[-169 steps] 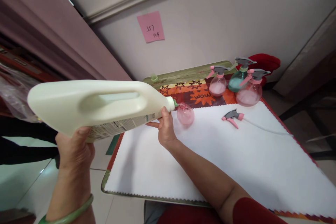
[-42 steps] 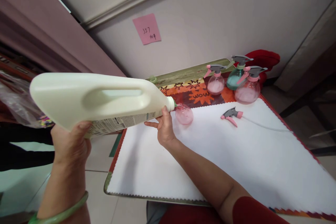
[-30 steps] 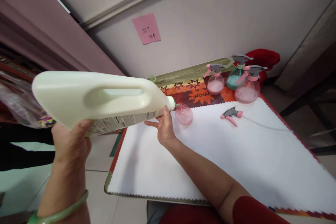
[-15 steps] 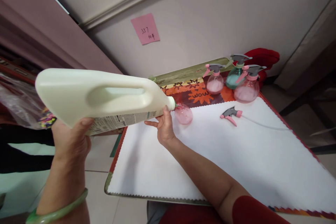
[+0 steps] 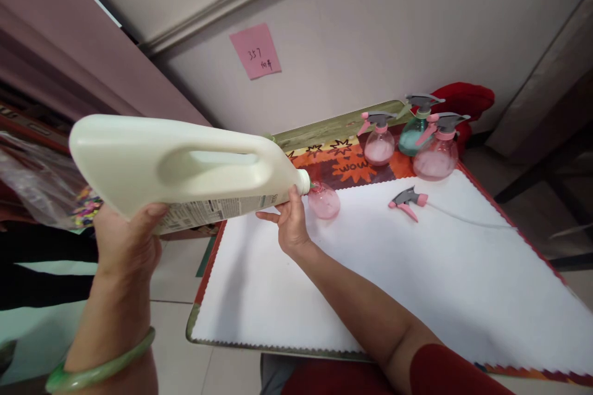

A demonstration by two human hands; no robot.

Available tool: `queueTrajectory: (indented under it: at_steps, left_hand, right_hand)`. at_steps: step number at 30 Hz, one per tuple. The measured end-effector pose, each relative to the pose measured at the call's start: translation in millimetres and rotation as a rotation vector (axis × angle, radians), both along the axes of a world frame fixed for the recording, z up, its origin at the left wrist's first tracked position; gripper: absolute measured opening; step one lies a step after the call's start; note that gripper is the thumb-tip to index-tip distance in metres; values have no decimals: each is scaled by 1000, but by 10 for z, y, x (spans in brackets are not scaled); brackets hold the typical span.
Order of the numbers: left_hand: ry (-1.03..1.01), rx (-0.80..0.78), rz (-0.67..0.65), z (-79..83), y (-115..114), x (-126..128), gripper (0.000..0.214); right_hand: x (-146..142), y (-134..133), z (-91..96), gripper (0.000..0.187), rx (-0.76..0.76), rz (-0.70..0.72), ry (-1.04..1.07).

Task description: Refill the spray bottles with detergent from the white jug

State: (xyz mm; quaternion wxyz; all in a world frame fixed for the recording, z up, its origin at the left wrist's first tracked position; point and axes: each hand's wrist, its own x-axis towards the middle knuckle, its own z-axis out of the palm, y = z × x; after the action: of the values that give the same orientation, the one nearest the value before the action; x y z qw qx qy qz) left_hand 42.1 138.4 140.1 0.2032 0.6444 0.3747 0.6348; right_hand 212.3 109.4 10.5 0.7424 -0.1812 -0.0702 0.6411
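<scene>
A large pale cream detergent jug (image 5: 125,160) lies tipped almost level, its white neck pointing right. My left hand (image 5: 130,234) is wrapped under the jug's base end. Up by the neck, my right hand (image 5: 293,222) supports the jug with thumb and fingers. The jug's mouth meets the top of a small pink see-through spray bottle (image 5: 325,202) without its head, standing on the white table mat. Something green, perhaps liquid, shows at the mouth. A loose grey and pink spray head (image 5: 408,202) with a clear tube lies to the right.
Several filled spray bottles stand at the back right: a small pink one (image 5: 378,147), a green one (image 5: 412,137) and a larger pink one (image 5: 436,160). Behind them is a red object (image 5: 470,99). A pink note (image 5: 256,51) sticks to the wall. A clear plastic bag (image 5: 34,182) hangs at left.
The jug's base end has shifted slightly right and up with my left hand. My right hand and the spray bottles stay nearly where they were.
</scene>
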Motion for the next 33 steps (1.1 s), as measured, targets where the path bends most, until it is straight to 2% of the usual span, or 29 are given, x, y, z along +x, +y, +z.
queueTrajectory:
  at_steps: [8,13,20,28,33]
  left_hand:
    - [53,-16,-9,68,-7,85,57]
    - [103,11,-17,150,4,157,51]
    - [157,3,-19,220,73,150,64]
    - [211,-25,52,321,114,171,80]
    - [325,-60,130,419,130,160,85]
  right_hand:
    - [10,16,5,70,-14,-16,25]
    - [32,6,39,74,-8,-28,36]
    - [53,6,55,72,-3,-33,61]
    - [67,-4,83,68,28,-30,63]
    - [81,-9,97,70,48,-28,62]
